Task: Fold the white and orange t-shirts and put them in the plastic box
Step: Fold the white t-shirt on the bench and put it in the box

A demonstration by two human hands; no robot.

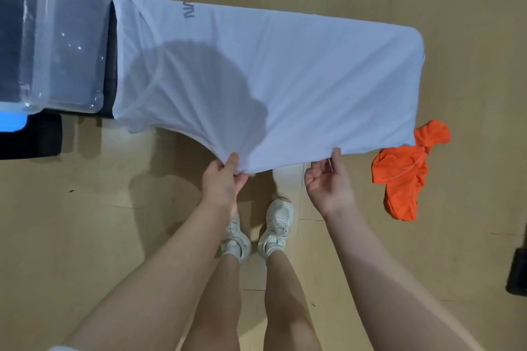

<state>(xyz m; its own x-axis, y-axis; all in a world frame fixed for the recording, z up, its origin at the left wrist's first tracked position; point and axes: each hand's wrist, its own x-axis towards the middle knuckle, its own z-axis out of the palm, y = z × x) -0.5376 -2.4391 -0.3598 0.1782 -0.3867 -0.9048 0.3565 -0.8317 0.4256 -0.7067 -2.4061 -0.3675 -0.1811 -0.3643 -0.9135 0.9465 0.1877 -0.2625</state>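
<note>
where white t-shirt (285,74) spreads, orange t-shirt (405,177) peeks.

White shirt (285,71) spread flat, centre; orange shirt (405,177) crumpled at right; clear box (71,45) far left.

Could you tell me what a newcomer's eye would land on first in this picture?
The large white cotton t-shirt spread across the middle, its near edge held by the left hand and right hand. Next, the crumpled orange t-shirt on the floor at right, and the clear plastic box at left.
</note>
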